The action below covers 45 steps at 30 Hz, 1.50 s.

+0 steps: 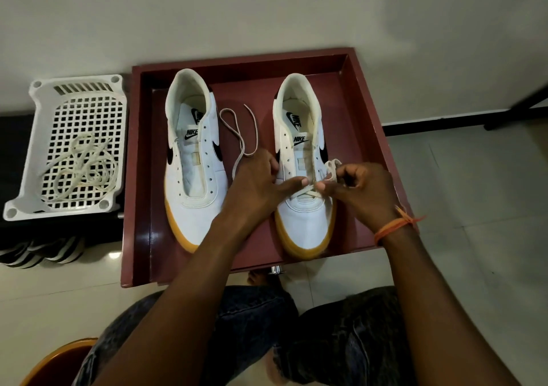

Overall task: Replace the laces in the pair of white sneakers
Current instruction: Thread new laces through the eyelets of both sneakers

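Two white sneakers with tan soles stand toe-toward-me in a dark red tray (370, 136). The left sneaker (194, 160) has bare eyelets and no lace. The right sneaker (302, 148) has a white lace (237, 124) crossed through its lowest eyelets. One end of that lace trails loose over the tray between the shoes. My left hand (258, 184) rests on the shoe's left side, pinching the lace by the eyelets. My right hand (361, 190) holds the other lace end, bunched at the shoe's right side.
A white plastic basket (38, 154) left of the tray holds a heap of cream laces (83, 169). Striped footwear (41, 252) lies below it. My knees in dark jeans are at the bottom, an orange stool edge (50, 359) at bottom left. Pale tiled floor surrounds the tray.
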Tool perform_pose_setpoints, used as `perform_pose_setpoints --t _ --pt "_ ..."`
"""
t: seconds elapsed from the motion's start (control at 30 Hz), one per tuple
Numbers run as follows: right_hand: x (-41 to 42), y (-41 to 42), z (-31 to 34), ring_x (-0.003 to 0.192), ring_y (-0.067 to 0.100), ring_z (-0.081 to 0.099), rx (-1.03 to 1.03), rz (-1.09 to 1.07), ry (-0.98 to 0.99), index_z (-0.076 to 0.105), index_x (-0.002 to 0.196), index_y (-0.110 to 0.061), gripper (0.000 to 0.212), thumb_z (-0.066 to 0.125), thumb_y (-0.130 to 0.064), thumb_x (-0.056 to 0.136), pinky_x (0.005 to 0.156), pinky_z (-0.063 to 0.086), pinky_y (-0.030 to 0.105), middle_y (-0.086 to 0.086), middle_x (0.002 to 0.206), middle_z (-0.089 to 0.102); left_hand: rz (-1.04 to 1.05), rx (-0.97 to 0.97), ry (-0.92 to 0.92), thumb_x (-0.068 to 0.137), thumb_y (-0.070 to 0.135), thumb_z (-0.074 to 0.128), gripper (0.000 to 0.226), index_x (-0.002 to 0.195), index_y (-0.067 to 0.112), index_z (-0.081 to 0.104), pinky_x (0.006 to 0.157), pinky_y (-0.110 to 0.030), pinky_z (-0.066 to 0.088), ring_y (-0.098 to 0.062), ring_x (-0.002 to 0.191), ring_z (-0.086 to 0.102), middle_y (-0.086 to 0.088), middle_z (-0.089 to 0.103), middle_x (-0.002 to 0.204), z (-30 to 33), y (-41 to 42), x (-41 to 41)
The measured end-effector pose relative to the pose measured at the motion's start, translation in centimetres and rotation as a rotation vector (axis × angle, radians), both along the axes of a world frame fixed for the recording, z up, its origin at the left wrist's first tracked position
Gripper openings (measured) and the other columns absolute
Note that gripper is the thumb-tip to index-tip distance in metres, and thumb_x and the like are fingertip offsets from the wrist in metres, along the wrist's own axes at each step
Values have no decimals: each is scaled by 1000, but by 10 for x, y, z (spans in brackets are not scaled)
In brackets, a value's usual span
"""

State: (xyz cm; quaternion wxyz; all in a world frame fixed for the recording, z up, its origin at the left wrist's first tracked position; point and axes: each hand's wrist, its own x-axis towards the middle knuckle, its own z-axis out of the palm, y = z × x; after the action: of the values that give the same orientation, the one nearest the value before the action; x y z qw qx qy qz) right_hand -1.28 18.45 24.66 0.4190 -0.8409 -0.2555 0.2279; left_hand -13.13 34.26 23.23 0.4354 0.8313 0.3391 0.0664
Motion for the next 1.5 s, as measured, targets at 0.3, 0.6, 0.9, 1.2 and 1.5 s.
perform_pose_setpoints --t 0.3,0.6,0.9,1.2,1.5 --pt "-1 6 -13 65 22 65 -13 -197 -67 76 78 -7 18 76 -24 84 66 55 34 8 71 72 -9 -20 46 74 45 81 42 78 12 54 57 -29 41 -11 62 52 -1 62 72 9 -1 -1" --pt "-10 -2 -6 104 19 63 2 -226 -41 67 121 -14 28 63 -20 94 90 51 30 1 113 66 -161 90 209 92 24 65 30 62 22 61 55 -26 39 -6 57 58 6 62 58 58 5 -31" --pt "-58 -40 55 104 22 62 152 -324 -78 69 108 -13 19 56 -9 95 85 45 27 5 110 68 -155 504 359 85 22 65 11 93 20 73 77 -41 55 -29 91 67 -4 70 95 161 -11 -72" --pt "-140 6 158 92 -7 59 394 218 -64 61 109 -23 26 64 -8 89 79 45 14 -20 96 63 -192 767 134 87 27 61 11 87 20 69 66 -30 38 -23 86 65 0 68 88 258 -48 -90" --pt "-141 12 223 78 15 68 450 140 -200 67 78 -23 32 47 -43 93 76 54 48 -4 76 70 -142 -6 -383 90 11 69 9 93 6 76 57 -19 47 -15 65 65 -12 75 79 336 -48 -130"
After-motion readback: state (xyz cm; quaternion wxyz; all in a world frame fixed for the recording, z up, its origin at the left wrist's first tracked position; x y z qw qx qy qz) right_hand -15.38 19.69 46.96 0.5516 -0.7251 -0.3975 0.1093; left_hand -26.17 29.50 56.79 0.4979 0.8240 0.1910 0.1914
